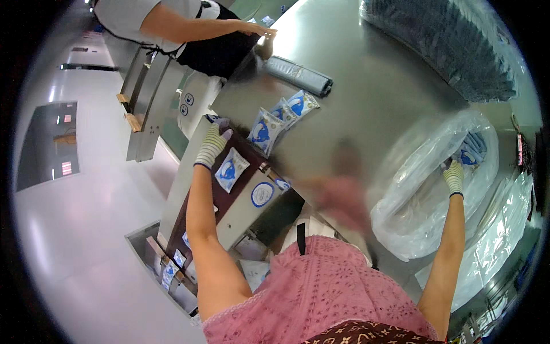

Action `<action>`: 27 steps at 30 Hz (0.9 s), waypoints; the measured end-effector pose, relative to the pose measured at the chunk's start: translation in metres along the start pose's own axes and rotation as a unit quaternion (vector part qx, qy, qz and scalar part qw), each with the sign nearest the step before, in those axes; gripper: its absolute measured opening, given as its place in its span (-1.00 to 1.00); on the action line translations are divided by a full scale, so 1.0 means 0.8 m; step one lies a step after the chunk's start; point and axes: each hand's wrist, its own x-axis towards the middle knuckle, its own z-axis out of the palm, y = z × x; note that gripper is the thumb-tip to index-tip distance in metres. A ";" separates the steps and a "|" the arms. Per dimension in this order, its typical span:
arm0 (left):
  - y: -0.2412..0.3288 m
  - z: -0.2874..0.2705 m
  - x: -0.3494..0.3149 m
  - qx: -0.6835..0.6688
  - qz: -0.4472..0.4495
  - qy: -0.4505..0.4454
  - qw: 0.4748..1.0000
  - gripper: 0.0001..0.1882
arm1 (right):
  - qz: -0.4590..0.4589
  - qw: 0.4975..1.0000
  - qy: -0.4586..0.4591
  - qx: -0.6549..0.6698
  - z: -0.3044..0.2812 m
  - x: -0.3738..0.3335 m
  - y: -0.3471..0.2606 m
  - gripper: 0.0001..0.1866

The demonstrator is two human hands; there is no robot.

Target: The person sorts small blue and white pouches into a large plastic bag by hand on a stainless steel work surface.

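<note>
My left hand [213, 144], in a striped knit glove with greyish fingertips, is over the far end of a dark conveyor belt [230, 198]. Its thumb stands apart from the fingers and nothing shows in it. Close by on the belt lies a blue-and-white sealed packet [231, 170]. Three similar packets [265, 132] overlap in a row on the steel table [344, 123]. My right hand [454, 178], gloved alike, reaches into a large clear plastic bag [401, 223]. Its fingertips are beside blue-and-white packets [473, 153] inside; whether they grip one is unclear.
A rolled bundle of grey plastic bags [299, 75] rests on the table. At the far right is a big stack of wrapped packets [447, 46]. More clear plastic [492, 241] lies at right. Across the table a co-worker's arm [197, 30] extends over the edge. More packets [171, 269] sit lower left.
</note>
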 end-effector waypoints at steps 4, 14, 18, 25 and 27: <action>-0.055 -0.007 -0.008 0.004 0.004 -0.094 0.996 -0.44 | 0.043 0.994 -0.093 -0.041 -0.014 0.002 -0.017 -0.36; -0.012 0.072 0.063 0.146 -0.031 -0.274 0.950 -0.16 | 0.086 0.989 -0.107 -0.060 -0.008 0.008 -0.039 -0.43; 0.058 0.135 0.046 0.170 -0.015 -0.287 0.942 -0.23 | 0.115 0.987 -0.106 -0.041 0.002 0.010 -0.014 -0.49; 0.108 0.237 -0.079 0.265 0.177 -0.123 0.940 -0.18 | 0.085 0.992 -0.079 -0.046 -0.010 -0.007 -0.034 -0.41; 0.135 0.192 -0.040 0.232 0.106 -0.175 0.951 -0.23 | 0.093 0.989 -0.110 -0.042 -0.018 -0.008 -0.035 -0.38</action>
